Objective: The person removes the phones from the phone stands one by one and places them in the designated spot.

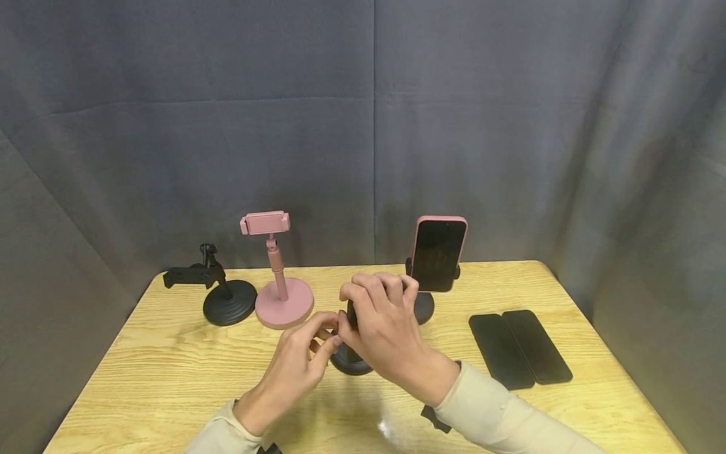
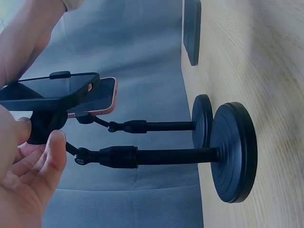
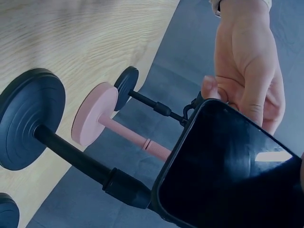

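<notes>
A black smartphone [image 3: 232,166] sits in the clamp of a black phone stand [image 2: 175,156]. The stand's round base rests on the table, partly behind the hands in the head view. My right hand [image 1: 386,321] grips the phone from above with curled fingers; they hide most of it in the head view. On the left, my left hand [image 1: 300,356] pinches the black clamp joint [image 2: 43,123] behind the phone between thumb and fingers. Just behind, a pink-cased phone [image 1: 438,255] stands upright in another black stand [image 1: 423,308].
At the back left are a pink phone stand [image 1: 283,302] and a black phone stand [image 1: 229,302] with its clamp tipped sideways. Two flat black phone-shaped slabs [image 1: 501,350] lie side by side at right on the wooden table [image 1: 170,378]. Grey curtains [image 1: 363,126] surround the table.
</notes>
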`<state>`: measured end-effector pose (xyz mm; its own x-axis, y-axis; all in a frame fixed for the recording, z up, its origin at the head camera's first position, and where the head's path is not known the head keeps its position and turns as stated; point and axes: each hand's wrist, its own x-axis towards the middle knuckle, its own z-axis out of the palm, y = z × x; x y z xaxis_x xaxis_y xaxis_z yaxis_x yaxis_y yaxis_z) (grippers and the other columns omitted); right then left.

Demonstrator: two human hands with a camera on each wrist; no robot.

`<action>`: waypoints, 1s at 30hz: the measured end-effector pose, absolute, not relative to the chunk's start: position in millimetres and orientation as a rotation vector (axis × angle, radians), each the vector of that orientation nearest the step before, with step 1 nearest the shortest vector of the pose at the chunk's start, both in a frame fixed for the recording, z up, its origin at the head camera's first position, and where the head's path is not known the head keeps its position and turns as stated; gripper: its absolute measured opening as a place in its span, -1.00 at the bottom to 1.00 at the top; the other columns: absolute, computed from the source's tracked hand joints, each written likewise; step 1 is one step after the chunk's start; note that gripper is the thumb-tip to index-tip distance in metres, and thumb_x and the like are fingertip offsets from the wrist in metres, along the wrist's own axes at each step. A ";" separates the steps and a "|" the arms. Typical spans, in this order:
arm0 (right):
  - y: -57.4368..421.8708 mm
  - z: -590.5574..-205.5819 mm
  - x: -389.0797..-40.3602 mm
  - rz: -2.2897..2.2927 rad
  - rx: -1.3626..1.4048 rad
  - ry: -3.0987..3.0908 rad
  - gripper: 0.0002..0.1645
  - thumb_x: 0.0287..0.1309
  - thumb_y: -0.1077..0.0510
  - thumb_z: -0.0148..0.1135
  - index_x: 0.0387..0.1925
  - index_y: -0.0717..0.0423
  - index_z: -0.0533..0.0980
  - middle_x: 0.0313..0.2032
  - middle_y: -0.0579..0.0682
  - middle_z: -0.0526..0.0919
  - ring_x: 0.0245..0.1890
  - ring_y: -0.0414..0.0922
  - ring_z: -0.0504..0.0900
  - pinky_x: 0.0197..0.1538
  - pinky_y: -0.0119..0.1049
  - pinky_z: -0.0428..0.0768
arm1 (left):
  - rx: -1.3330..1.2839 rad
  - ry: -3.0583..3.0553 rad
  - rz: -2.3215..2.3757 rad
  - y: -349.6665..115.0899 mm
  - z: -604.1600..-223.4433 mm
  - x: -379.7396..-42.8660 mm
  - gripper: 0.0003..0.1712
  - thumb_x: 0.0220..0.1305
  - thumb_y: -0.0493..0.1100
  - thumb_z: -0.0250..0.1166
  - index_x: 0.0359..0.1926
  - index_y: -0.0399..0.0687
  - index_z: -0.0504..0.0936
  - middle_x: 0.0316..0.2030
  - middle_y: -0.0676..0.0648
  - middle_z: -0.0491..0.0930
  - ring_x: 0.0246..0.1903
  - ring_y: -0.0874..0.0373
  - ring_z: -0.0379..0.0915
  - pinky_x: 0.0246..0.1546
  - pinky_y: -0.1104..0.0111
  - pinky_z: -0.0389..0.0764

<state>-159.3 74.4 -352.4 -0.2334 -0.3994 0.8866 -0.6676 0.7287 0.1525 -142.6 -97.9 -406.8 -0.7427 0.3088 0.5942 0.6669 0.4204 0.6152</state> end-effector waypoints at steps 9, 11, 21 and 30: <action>84.3 -349.7 -159.0 0.326 0.989 -1.862 -0.60 -0.07 0.14 0.45 -0.21 0.07 0.44 -0.15 -0.04 0.47 -0.17 -0.03 0.32 -0.11 -0.03 0.24 | -0.795 -2.290 -1.277 -96.9 -407.0 -141.6 -0.72 0.25 -0.44 0.35 -0.01 -0.31 0.62 -0.18 -0.21 0.72 -0.35 0.11 0.70 -0.42 0.47 0.68; 86.2 -349.6 -159.7 0.326 1.030 -1.853 -0.67 0.01 0.13 0.38 -0.20 0.07 0.44 -0.14 -0.04 0.46 -0.16 -0.03 0.32 -0.10 -0.05 0.26 | -0.789 -2.285 -1.277 -96.8 -407.3 -141.8 -0.72 0.23 -0.44 0.36 -0.02 -0.32 0.62 -0.19 -0.21 0.72 -0.35 0.11 0.71 -0.40 0.47 0.69; 89.5 -350.4 -160.7 0.265 1.175 -1.783 -0.83 0.29 0.06 0.11 -0.18 0.06 0.43 -0.11 -0.04 0.44 -0.11 -0.05 0.33 -0.04 -0.07 0.34 | -0.773 -2.294 -1.279 -97.8 -409.6 -143.1 -0.70 0.22 -0.40 0.38 -0.01 -0.28 0.62 -0.18 -0.19 0.72 -0.34 0.13 0.71 -0.38 0.47 0.70; 87.5 -341.4 -154.9 0.223 1.211 -1.739 -0.84 0.30 0.07 0.04 -0.16 0.04 0.41 -0.10 -0.05 0.43 -0.08 -0.03 0.32 -0.05 -0.06 0.33 | -0.738 -2.284 -1.270 -96.5 -410.4 -142.4 -0.68 0.19 -0.47 0.36 -0.03 -0.22 0.65 -0.24 -0.11 0.72 -0.37 0.23 0.66 -0.39 0.47 0.68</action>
<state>-154.9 87.5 -341.4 -0.0365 -0.6213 0.7827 -0.7990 0.4886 0.3506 -142.4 -96.5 -410.4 -0.7694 0.2436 0.5904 0.6301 0.4406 0.6394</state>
